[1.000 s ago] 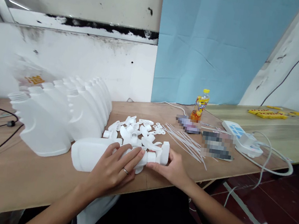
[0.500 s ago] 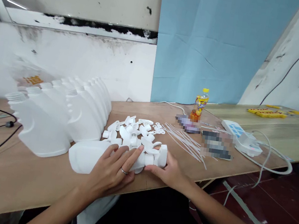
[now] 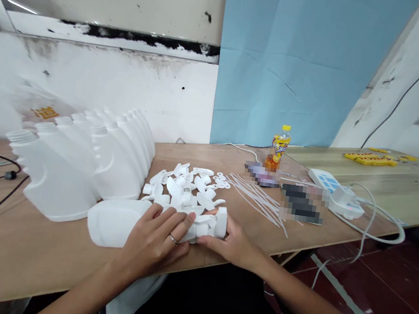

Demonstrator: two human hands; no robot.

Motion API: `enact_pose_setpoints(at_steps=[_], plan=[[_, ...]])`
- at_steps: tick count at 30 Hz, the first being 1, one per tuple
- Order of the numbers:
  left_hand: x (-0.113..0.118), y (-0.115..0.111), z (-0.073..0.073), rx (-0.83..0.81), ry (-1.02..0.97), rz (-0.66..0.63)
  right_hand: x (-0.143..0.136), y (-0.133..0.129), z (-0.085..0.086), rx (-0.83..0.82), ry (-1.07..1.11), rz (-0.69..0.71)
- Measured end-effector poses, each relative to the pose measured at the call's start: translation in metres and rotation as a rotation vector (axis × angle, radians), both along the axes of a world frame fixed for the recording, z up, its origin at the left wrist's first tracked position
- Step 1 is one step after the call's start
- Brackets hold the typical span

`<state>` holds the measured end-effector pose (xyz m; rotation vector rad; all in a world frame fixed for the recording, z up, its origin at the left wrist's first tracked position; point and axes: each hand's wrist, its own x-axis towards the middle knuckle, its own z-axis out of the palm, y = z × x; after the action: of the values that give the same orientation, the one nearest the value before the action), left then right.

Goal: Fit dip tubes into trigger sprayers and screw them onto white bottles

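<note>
A white plastic bottle (image 3: 112,222) lies on its side over the front of the table, its neck to the right. My left hand (image 3: 162,233) is wrapped over the bottle's body, a ring on one finger. At the neck end sits a white trigger spray head (image 3: 219,223), gripped by my right hand (image 3: 234,241) between thumb and fingers. The bottle's neck is partly hidden by the fingers. Just behind lies a pile of loose white spray heads (image 3: 184,184), with small white rings (image 3: 222,180) beside it.
Rows of upright white bottles (image 3: 61,183) stand at left, near black cables (image 3: 10,174). Thin white tubes (image 3: 260,198) lie right of the pile. Further right are a drink bottle (image 3: 279,148), a blurred dark flat object (image 3: 302,204) and a power strip (image 3: 339,193) with a white cord.
The bottle and its spray head have shifted slightly left and down, with both hands still on them. The spray head appears turned a little.
</note>
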<state>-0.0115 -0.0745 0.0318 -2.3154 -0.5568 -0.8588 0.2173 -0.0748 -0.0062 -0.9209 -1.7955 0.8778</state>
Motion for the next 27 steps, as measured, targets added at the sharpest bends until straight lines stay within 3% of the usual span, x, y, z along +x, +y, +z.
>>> enact_pose_setpoints(at_steps=[4, 8, 11, 16, 20, 22, 24, 27], plan=[[0.001, 0.002, -0.001, -0.029, -0.012, 0.011, 0.001, -0.001, 0.0, 0.026, 0.001, -0.009], [0.001, 0.002, -0.003, 0.064, -0.027, -0.06, 0.002, -0.002, -0.003, 0.037, -0.035, 0.034], [0.0, -0.003, 0.001, 0.101, 0.015, -0.006, 0.003, -0.001, -0.004, 0.07, 0.007, 0.02], [-0.011, -0.016, 0.023, 0.167, -0.086, 0.123, 0.026, 0.002, 0.007, 0.175, 0.095, -0.061], [-0.028, -0.025, 0.044, 0.101, -0.236, 0.203, 0.06, 0.008, 0.021, 0.303, 0.218, -0.206], [-0.033, -0.028, 0.049, 0.045, -0.29, 0.175, 0.068, 0.01, 0.03, 0.339, 0.329, -0.25], [-0.035, -0.029, 0.048, 0.047, -0.326, 0.112, 0.065, 0.01, 0.041, 0.281, 0.499, -0.258], [-0.032, -0.029, 0.038, 0.199, -0.309, 0.042, 0.045, 0.001, 0.056, -0.022, 0.655, -0.12]])
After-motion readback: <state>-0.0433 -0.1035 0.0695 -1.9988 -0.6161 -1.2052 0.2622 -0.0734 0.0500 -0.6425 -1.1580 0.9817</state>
